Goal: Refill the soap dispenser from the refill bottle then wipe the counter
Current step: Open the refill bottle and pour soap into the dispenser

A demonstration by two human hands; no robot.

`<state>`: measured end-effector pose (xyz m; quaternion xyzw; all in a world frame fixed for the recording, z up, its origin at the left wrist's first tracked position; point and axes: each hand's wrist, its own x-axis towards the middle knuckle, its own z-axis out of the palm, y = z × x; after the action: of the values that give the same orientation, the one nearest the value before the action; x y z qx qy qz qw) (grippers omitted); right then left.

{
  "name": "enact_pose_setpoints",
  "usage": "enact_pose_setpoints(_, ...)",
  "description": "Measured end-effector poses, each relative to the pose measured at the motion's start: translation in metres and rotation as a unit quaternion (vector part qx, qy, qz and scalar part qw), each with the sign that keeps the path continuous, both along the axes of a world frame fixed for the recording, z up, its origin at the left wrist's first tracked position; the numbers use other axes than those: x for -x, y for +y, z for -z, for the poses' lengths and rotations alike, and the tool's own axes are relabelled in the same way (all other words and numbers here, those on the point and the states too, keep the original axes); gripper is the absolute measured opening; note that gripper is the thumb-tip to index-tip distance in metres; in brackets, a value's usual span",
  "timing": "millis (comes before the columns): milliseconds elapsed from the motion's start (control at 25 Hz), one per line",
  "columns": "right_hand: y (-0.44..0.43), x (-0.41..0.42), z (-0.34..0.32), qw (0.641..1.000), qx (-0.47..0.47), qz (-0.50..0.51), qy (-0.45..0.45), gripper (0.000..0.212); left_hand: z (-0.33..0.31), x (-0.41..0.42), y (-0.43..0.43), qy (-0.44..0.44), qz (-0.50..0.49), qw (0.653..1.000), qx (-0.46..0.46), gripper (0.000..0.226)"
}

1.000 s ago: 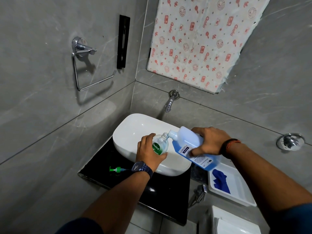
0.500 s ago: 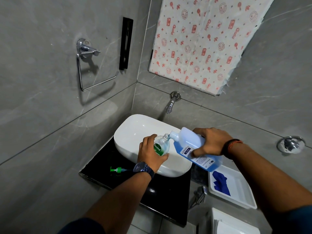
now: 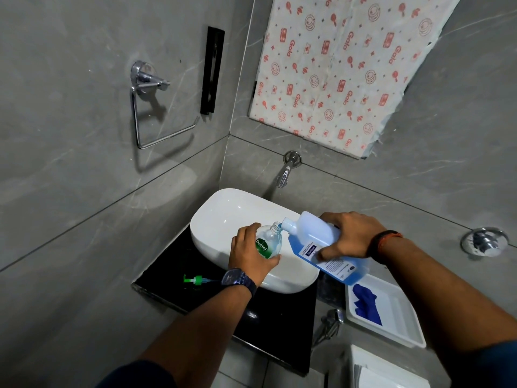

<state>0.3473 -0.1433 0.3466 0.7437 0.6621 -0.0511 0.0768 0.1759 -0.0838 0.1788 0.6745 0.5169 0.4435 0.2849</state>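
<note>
Blue liquid fills the lower part of the refill bottle [image 3: 321, 242], which the right hand [image 3: 349, 236] holds tilted, fingers wrapped around its body, spout down at the open neck of the dispenser [image 3: 268, 242]. The left hand [image 3: 249, 256] grips the dispenser, fingers closed round its side, over the white basin [image 3: 223, 214]. The basin sits on the black worktop [image 3: 279, 326], reaching from its back edge toward the front. The green pump [image 3: 195, 280] lies on its side near the worktop's left edge, apart from the dispenser. Past the worktop's right edge, a white tray [image 3: 405, 317] holds a blue cloth [image 3: 366, 303].
</note>
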Motion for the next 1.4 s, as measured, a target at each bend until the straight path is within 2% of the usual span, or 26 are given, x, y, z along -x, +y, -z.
enact_pose_setpoints(1000,0.0062,-0.002,-0.0005,1.0,0.011,-0.009,0.008,0.071,0.0012,-0.0012,0.0059,0.016,0.002,1.0,0.012,0.086)
enact_pose_setpoints(1400,0.008,-0.0057,0.0021,1.0,-0.01,-0.011,-0.018,0.077,0.0009,-0.0029,0.0071,0.011,0.002,1.0,0.006,0.084)
